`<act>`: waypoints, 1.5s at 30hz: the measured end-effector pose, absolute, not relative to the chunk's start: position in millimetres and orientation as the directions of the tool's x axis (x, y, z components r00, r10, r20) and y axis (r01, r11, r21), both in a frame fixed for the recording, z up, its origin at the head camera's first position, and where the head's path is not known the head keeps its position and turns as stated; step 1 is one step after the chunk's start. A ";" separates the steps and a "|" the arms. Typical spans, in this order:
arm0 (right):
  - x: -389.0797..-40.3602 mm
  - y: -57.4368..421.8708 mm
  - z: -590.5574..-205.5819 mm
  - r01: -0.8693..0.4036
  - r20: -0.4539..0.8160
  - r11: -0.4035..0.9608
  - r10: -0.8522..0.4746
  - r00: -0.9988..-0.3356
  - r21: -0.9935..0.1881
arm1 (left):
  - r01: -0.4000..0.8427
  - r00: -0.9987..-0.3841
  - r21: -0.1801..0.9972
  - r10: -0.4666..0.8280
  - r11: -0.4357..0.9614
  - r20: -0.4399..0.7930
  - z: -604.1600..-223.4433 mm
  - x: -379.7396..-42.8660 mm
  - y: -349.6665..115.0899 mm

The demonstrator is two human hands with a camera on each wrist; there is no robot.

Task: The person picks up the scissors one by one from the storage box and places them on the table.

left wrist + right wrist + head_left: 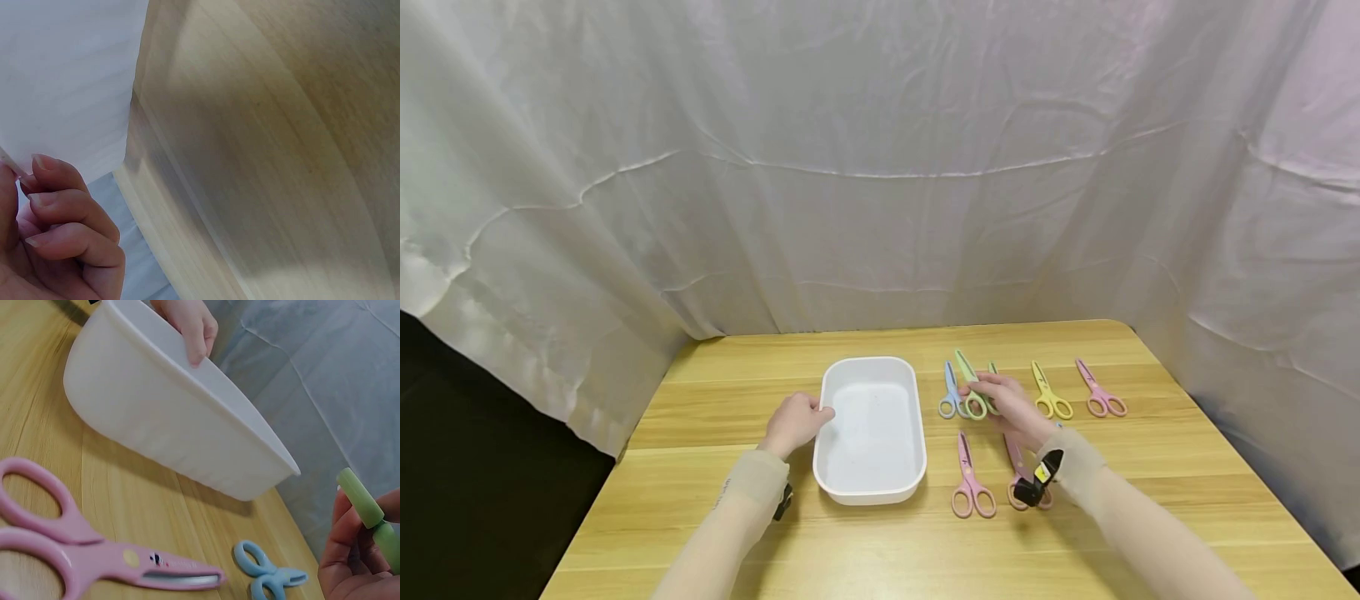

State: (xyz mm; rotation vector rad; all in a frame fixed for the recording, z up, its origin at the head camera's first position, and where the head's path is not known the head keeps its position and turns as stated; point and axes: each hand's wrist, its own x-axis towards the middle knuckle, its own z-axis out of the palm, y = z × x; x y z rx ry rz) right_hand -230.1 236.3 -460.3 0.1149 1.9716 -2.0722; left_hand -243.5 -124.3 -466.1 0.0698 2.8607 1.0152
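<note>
My left hand (795, 423) grips the left rim of a white rectangular tub (871, 433), thumb over the edge; in the left wrist view its curled fingers (72, 206) press the outer wall. Green-handled scissors (974, 404) are pinched in my right hand (1011, 408), blades pointing away, and the right wrist view shows part of their green handle (362, 499) between the fingertips. Another green pair of scissors (993, 367) lies partly hidden behind that hand. Just left of it are blue scissors (951, 390). Nearer to me lie pink scissors (972, 487).
A second pink pair of scissors (1015, 457) is partly covered by the right wrist. Yellow scissors (1049, 396) and another pink pair (1097, 392) lie farther right. A grey curtain (880, 233) hangs behind the wooden table (880, 558).
</note>
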 end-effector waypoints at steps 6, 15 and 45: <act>-224.7 249.2 -459.5 0.244 -0.231 -0.065 -0.162 -0.959 -0.968 | -0.001 -0.993 0.631 0.072 0.776 -0.090 -467.0 -243.6 -124.9; -219.8 267.9 -458.7 0.245 -0.223 -0.143 -0.155 -0.963 -0.959 | 0.007 -0.993 0.631 0.080 0.775 -0.088 -466.9 -243.3 -124.5; -196.7 355.3 -464.2 0.194 -0.196 0.042 -0.050 -0.979 -0.980 | 0.008 -0.993 0.632 0.079 0.775 -0.084 -465.9 -243.0 -125.0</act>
